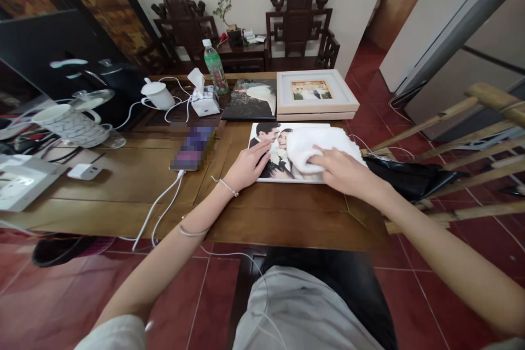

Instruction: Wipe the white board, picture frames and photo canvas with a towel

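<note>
A photo panel [275, 170] of two people lies flat on the wooden table in front of me. My left hand [248, 165] rests on its left edge, fingers stretched out and lying flat. In my right hand [342, 172] is a fluffy white cloth [324, 145], pressed down on the panel's right part and hiding much of it. Some of my right fingers are tucked into the cloth's folds.
Behind the panel lie a dark picture panel [246, 104] and a framed photo [348, 101]. Leftward are a phone [192, 147] on a cable, a tissue box [205, 103], a green bottle [215, 68], a lidded cup [158, 94] and a mug [65, 123]. A bamboo rack [455, 161] stands right.
</note>
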`<state>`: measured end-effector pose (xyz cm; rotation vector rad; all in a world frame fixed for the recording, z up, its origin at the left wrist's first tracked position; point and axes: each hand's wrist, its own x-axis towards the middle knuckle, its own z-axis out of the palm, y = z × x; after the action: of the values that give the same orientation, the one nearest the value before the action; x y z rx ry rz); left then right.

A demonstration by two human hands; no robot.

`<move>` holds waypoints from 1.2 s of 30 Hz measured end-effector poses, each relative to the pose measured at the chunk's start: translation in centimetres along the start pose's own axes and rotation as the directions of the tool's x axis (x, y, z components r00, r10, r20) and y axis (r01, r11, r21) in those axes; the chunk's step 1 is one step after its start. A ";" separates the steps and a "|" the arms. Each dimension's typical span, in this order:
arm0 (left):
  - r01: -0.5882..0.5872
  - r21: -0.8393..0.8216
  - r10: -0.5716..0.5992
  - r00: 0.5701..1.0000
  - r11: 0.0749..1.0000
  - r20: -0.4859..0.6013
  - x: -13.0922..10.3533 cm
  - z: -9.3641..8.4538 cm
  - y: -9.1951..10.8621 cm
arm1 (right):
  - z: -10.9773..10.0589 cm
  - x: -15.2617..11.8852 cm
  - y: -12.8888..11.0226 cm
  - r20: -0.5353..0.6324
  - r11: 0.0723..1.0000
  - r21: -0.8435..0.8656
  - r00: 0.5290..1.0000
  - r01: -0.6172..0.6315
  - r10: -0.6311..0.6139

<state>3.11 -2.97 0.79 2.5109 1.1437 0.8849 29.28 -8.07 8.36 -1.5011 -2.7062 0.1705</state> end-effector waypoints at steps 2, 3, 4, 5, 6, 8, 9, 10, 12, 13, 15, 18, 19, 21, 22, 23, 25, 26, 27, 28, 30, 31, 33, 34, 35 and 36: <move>0.000 0.001 0.000 1.000 1.000 -0.005 0.0 0.0 0.0 | -0.2 2.0 0.7 -0.028 0.998 0.035 0.999 -0.046 0.047; -0.002 -0.001 0.002 1.000 1.000 -0.008 0.0 0.0 0.0 | -0.2 3.2 0.7 -0.048 0.996 0.070 0.997 -0.051 0.054; -0.005 -0.003 0.005 1.000 1.000 -0.010 0.1 0.0 0.0 | -0.3 4.4 0.6 -0.071 0.993 0.110 0.996 -0.048 0.056; -0.007 -0.005 0.007 1.000 1.000 -0.010 0.1 0.0 0.1 | -0.3 5.7 0.3 -0.089 0.988 0.150 0.995 -0.034 0.048; -0.007 -0.006 0.007 1.000 1.000 -0.010 0.1 -0.1 0.1 | -0.4 7.1 -0.1 -0.104 0.982 0.186 0.994 -0.014 0.034; -0.007 -0.002 0.007 1.000 1.000 -0.007 0.1 -0.1 0.2 | -0.5 9.9 -1.4 -0.110 0.971 0.234 0.993 0.056 -0.031; -0.005 0.002 0.005 1.000 1.000 -0.007 0.1 -0.2 0.3 | -0.6 11.1 -2.1 -0.104 0.964 0.245 0.991 0.103 -0.079; -0.004 0.006 0.004 1.000 1.000 -0.008 0.2 -0.2 0.4 | -0.7 12.3 -2.7 -0.092 0.958 0.246 0.987 0.148 -0.129; -0.003 0.010 0.003 1.000 1.000 -0.007 0.2 -0.3 0.4 | -0.9 14.0 -3.8 -0.059 0.953 0.222 0.978 0.208 -0.200; -0.002 0.011 0.002 1.000 1.000 -0.007 0.2 -0.3 0.4 | -1.0 14.5 -4.2 -0.044 0.954 0.205 0.976 0.217 -0.213; -0.004 0.010 0.004 1.000 1.000 -0.012 0.1 -0.3 0.4 | -1.2 14.7 -4.3 -0.028 0.962 0.188 0.980 0.198 -0.196; -0.008 0.001 0.008 1.000 1.000 -0.021 0.0 -0.1 0.1 | -1.6 13.1 -2.9 -0.026 0.961 0.240 0.990 0.140 -0.138; -0.007 -0.001 0.007 1.000 1.000 -0.024 0.0 0.0 0.1 | -1.7 12.2 -2.0 -0.027 0.957 0.262 0.993 0.122 -0.119; -0.010 -0.006 0.010 1.000 1.000 -0.025 0.0 0.1 -0.1 | -1.6 10.3 0.1 -0.042 0.955 0.278 0.995 0.102 -0.094; -0.013 -0.007 0.012 1.000 1.000 -0.026 0.0 0.1 -0.1 | -1.6 9.3 1.2 -0.056 0.958 0.270 0.995 0.093 -0.081; -0.014 -0.007 0.014 1.000 1.000 -0.027 0.0 0.1 -0.1 | -1.4 8.2 2.3 -0.074 0.964 0.253 0.995 0.085 -0.068; -0.011 -0.004 0.011 1.000 1.000 -0.029 0.0 0.2 -0.2 | -1.0 6.0 4.1 -0.111 0.975 0.217 0.993 0.053 -0.029; -0.007 -0.002 0.007 1.000 1.000 -0.030 0.0 0.2 -0.2 | -0.8 4.7 4.7 -0.123 0.979 0.202 0.992 0.034 -0.009; -0.003 -0.002 0.003 1.000 1.000 -0.031 0.0 0.2 -0.2 | -0.5 3.4 5.1 -0.129 0.983 0.184 0.992 0.023 0.001; 0.000 -0.003 0.000 1.000 1.000 -0.030 0.0 0.2 -0.2 | -0.1 2.0 5.1 -0.131 0.986 0.164 0.991 0.019 0.002; 0.007 -0.005 -0.007 0.999 1.000 -0.031 0.0 0.3 -0.1 | 0.8 -1.0 4.4 -0.132 0.993 0.111 0.991 0.037 -0.022; 0.011 -0.005 -0.012 0.999 1.000 -0.034 0.0 0.3 -0.1 | 1.3 -2.5 3.8 -0.146 0.995 0.080 0.988 0.062 -0.050; 0.017 -0.009 -0.018 0.999 1.000 -0.041 0.0 0.4 0.0 | 2.2 -5.1 2.5 -0.168 0.989 0.044 0.977 0.144 -0.134; 0.019 -0.012 -0.019 0.999 1.000 -0.044 0.1 0.4 0.0 | 2.6 -6.1 1.8 -0.170 0.983 0.034 0.970 0.181 -0.173; 0.020 -0.015 -0.020 0.999 1.000 -0.046 0.1 0.4 0.0 | 2.9 -6.9 1.3 -0.166 0.977 0.030 0.965 0.212 -0.205; 0.021 -0.017 -0.022 0.999 1.000 -0.046 0.1 0.4 0.0 | 3.1 -7.4 1.0 -0.158 0.972 0.028 0.961 0.233 -0.226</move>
<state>3.37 -2.90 0.52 2.4730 1.1705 0.9475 33.76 -14.10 5.26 -1.1255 -2.7031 0.1029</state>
